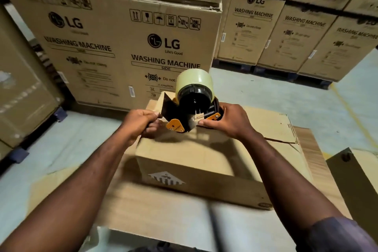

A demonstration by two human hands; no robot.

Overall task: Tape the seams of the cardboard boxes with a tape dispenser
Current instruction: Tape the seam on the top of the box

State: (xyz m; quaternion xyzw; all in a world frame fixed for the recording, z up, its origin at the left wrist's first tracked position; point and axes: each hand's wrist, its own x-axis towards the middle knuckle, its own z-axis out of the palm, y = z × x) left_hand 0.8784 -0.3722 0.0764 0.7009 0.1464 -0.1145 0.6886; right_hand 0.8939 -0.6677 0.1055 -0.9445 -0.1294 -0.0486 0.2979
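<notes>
A black and orange tape dispenser (184,114) with a pale yellow tape roll (194,81) hangs just above the top of a closed cardboard box (196,161). My right hand (227,122) grips the dispenser's right side, thumb near the spring and blade. On the left, my left hand (141,124) has its fingers curled and pinches something at the dispenser's left edge, apparently the tape's loose end; motion blur hides the detail. The box rests on flat cardboard sheets (143,208).
Tall washing machine cartons (126,47) are stacked close behind the box, with more rows (296,32) at the back right on pallets. Another carton (360,186) stands at the right edge. Grey concrete floor (255,88) lies between the stacks.
</notes>
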